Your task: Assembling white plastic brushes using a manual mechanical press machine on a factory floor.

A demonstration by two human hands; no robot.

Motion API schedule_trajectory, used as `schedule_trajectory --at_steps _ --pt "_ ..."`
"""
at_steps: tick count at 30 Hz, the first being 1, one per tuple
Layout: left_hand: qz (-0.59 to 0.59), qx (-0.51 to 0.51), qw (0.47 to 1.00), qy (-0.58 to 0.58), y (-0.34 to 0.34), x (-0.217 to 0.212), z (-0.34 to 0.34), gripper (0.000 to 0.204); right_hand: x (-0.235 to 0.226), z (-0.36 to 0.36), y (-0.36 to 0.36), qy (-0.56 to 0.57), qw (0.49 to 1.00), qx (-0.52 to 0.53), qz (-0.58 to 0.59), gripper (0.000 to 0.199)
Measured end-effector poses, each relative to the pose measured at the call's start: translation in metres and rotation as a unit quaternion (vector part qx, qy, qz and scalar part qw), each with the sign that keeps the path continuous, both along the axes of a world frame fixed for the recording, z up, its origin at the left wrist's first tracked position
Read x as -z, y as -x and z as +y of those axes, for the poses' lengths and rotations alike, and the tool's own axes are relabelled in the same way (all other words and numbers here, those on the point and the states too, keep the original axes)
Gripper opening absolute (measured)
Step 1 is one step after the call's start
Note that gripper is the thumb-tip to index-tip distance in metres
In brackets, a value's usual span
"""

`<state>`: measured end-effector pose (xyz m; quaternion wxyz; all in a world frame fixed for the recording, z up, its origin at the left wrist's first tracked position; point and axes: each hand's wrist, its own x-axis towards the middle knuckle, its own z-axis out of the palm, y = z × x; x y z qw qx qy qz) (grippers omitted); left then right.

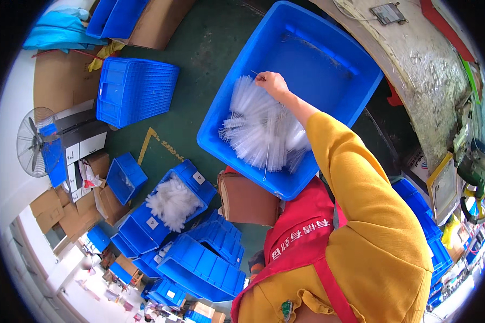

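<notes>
My right arm, in a yellow sleeve, stretches over a large blue plastic bin (328,59). At the heap's upper edge, my right hand (272,84) is closed in a pinch. A thin wire stem (255,72), apparently of a brush, sticks out past its fingertips; the rest of that piece is hidden. Below and left of the hand lies a fanned heap of white-bristled wire brushes (264,126). One wire with a looped end (265,175) points toward me. My left hand does not show.
A brown cardboard box (248,199) stands against the bin's near side. Left of it, a blue crate (186,172) holds more white bristly pieces (173,203), beside several blue crates (199,264). A worn worktable (415,59) edges the right; a fan (36,141) stands far left.
</notes>
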<state>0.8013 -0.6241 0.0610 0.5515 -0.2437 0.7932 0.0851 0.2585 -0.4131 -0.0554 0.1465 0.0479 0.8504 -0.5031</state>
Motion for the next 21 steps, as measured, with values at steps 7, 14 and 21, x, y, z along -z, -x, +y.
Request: schedule_trajectory --at_steps 7,14,21 --pt "0.152 -0.068 0.986 -0.024 -0.053 0.041 -0.001 0.026 -0.009 -0.001 -0.018 -0.126 0.986 -0.058 0.091 0.018" --pt "0.151 -0.692 0.706 0.017 0.043 0.004 0.031 0.023 -0.069 0.033 -0.067 -0.107 0.957 -0.098 0.251 0.011" --pt "0.314 -0.702 0.621 -0.152 0.058 -0.012 0.042 0.017 -0.136 0.016 -0.099 -0.099 0.906 -0.223 0.347 0.010"
